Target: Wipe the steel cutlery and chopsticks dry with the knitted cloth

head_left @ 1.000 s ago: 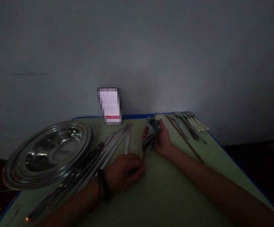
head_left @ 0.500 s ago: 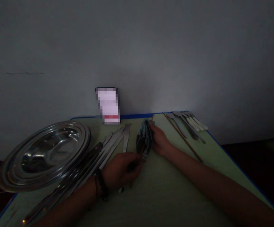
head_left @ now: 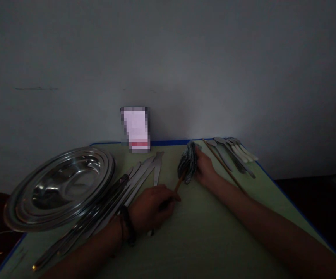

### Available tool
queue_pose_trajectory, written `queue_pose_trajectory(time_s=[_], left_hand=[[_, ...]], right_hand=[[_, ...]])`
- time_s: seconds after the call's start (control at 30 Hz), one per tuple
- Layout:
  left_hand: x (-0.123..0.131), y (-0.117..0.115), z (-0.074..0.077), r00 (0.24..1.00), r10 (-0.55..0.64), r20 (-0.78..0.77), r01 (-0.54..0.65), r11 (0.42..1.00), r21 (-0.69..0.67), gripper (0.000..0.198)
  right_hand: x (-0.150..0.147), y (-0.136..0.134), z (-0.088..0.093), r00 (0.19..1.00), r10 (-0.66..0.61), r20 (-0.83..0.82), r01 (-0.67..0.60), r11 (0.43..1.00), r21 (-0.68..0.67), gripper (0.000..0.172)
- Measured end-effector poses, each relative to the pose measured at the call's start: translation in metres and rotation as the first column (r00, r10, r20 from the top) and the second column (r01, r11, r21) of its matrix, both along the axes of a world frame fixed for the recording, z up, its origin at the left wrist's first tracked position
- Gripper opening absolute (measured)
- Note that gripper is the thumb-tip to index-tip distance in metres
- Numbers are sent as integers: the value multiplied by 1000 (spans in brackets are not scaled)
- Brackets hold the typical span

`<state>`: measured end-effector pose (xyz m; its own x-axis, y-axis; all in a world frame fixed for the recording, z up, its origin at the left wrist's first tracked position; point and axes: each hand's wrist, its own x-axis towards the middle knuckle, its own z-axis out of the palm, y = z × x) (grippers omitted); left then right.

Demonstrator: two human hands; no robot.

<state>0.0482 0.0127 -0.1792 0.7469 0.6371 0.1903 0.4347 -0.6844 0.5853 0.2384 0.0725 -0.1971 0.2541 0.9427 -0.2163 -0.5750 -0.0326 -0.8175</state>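
My left hand (head_left: 155, 207), with a dark bracelet at its wrist, pinches the near end of a thin brown chopstick (head_left: 180, 182). The chopstick's far part disappears into a bunched dark checked cloth (head_left: 187, 161). My right hand (head_left: 205, 164) is closed on that cloth from the right, wrapping it around the stick. Just left of my left hand lies a heap of metal knives and other long cutlery (head_left: 136, 174). Another brown chopstick (head_left: 222, 161) rests on the table beyond my right forearm.
Stacked shiny steel basins or plates (head_left: 19, 209) stand at the left of the pale green, blue-edged table (head_left: 214, 240). A phone (head_left: 137, 128) leans on the wall at the back. Spoons (head_left: 234, 159) and white-handled cutlery (head_left: 243, 153) lie at the right edge.
My right hand and the cloth have slid away from my left hand, up and right along the chopstick. More of the stick now shows between the hands. The view has shifted slightly.
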Motion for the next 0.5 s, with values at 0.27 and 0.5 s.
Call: queue_pose_trajectory(time_s=[0.27,0.5], left_hand=[[0,2,-3,999,21,-33,-20,999,37,13],[-1,-2,6,981,-192,0,191,977,92,20]], right_hand=[[-25,-19,6,990,144,-5,-144,990,-7,35],[-6,-1,-2,1000,-7,-13,6,1000,-16,27]])
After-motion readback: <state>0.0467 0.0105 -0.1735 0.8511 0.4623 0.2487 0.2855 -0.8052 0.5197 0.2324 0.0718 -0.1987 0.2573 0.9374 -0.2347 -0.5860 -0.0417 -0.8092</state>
